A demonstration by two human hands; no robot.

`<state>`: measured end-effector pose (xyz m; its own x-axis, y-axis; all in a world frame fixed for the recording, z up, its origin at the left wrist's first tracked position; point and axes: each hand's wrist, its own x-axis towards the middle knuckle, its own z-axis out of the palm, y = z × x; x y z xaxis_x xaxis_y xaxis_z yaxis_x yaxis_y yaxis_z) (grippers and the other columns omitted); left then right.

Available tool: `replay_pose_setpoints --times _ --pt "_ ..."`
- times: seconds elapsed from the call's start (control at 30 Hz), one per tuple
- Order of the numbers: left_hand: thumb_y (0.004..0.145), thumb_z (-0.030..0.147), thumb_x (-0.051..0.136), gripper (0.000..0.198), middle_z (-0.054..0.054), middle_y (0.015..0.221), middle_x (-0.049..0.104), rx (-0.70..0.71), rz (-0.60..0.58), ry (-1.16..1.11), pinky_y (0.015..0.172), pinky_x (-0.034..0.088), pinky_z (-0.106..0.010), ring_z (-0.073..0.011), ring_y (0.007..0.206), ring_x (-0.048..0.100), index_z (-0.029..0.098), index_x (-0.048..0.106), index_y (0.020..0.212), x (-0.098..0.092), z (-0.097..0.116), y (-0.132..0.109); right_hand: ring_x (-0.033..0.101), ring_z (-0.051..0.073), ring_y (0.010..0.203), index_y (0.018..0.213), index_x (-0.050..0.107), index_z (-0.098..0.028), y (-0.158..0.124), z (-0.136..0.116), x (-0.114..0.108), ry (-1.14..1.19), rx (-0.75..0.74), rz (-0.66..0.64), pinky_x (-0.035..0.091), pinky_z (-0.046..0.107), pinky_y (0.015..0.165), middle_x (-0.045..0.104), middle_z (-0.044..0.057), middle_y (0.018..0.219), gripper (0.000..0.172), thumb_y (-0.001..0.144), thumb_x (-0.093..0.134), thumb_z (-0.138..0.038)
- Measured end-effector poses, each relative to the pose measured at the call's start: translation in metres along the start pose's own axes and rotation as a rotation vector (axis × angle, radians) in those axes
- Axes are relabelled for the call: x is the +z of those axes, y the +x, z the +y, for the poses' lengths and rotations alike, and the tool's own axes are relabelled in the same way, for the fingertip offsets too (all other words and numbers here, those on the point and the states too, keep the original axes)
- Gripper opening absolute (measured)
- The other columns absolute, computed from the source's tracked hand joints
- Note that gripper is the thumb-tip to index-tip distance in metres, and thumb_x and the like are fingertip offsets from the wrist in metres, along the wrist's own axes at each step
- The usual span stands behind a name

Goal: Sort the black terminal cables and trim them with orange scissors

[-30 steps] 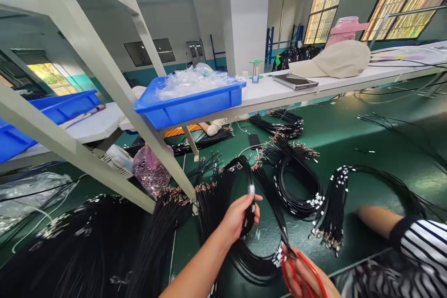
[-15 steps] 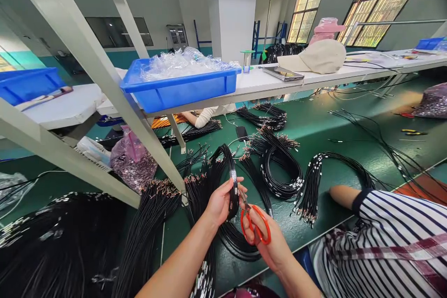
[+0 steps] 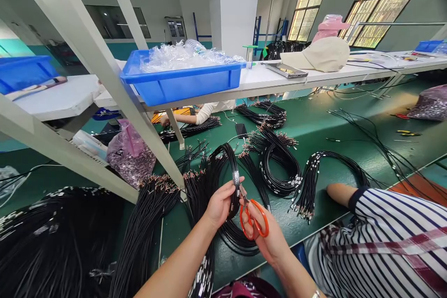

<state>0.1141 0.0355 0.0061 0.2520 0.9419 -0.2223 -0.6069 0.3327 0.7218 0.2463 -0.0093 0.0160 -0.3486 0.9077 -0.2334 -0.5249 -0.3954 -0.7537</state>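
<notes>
My left hand (image 3: 220, 203) is closed around a bundle of black cables (image 3: 232, 163) that arches up from the green bench. Silvery white labels or wraps show on the bundle near my fingers. In my right hand (image 3: 267, 233) is a pair of scissors (image 3: 266, 223) with red handles, my fingers through the loops. The blades point up at the bundle, right beside my left fingertips. Whether the blades touch a cable is too small to tell. Below both hands, more black cable loops (image 3: 240, 242) lie on the bench.
Coiled cables (image 3: 281, 167) and another bundle (image 3: 316, 181) lie to the right. A large cable pile (image 3: 59, 242) fills the left. A blue bin (image 3: 188, 86) of clear plastic stands on the shelf above. A co-worker in a striped shirt (image 3: 391, 237) sits at right; another person's arm (image 3: 195, 116) reaches in behind.
The view has shifted slightly. Both hands stay at the cable bundle, with the scissors still beside it. The far person's arm now shows further left, hand visible.
</notes>
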Motion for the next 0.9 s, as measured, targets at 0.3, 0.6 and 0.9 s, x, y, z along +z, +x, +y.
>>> replay_pose_setpoints --times 0.3,0.6,0.9 --pt "0.076 0.027 0.059 0.037 -0.007 0.079 0.062 -0.008 -0.004 0.027 0.061 0.040 -0.025 -0.0125 0.060 0.055 0.011 0.061 0.110 -0.002 -0.005 0.000 0.034 0.006 0.043 0.084 0.056 -0.013 -0.002 0.002 -0.003 0.002 0.016 0.037 0.022 0.022 0.044 0.047 -0.002 0.058 0.028 0.081 0.056 -0.041" --pt "0.074 0.025 0.060 0.040 -0.008 0.076 0.063 -0.004 -0.001 0.038 0.070 0.039 -0.027 -0.0154 0.067 0.056 0.010 0.061 0.111 -0.003 -0.010 -0.002 0.033 0.005 0.042 0.079 0.054 -0.014 0.001 0.004 -0.006 -0.052 0.005 0.034 0.021 0.022 0.043 0.045 -0.003 0.056 0.026 0.084 0.053 -0.040" --pt "0.072 0.028 0.063 0.042 -0.004 0.069 0.059 -0.026 0.028 0.039 0.066 0.038 -0.024 -0.0142 0.067 0.053 0.012 0.061 0.111 0.000 -0.017 -0.004 0.033 0.004 0.037 0.082 0.052 -0.016 0.008 0.017 -0.009 -0.056 -0.048 0.085 0.021 0.019 0.037 0.048 -0.005 0.056 0.033 0.075 0.061 -0.047"
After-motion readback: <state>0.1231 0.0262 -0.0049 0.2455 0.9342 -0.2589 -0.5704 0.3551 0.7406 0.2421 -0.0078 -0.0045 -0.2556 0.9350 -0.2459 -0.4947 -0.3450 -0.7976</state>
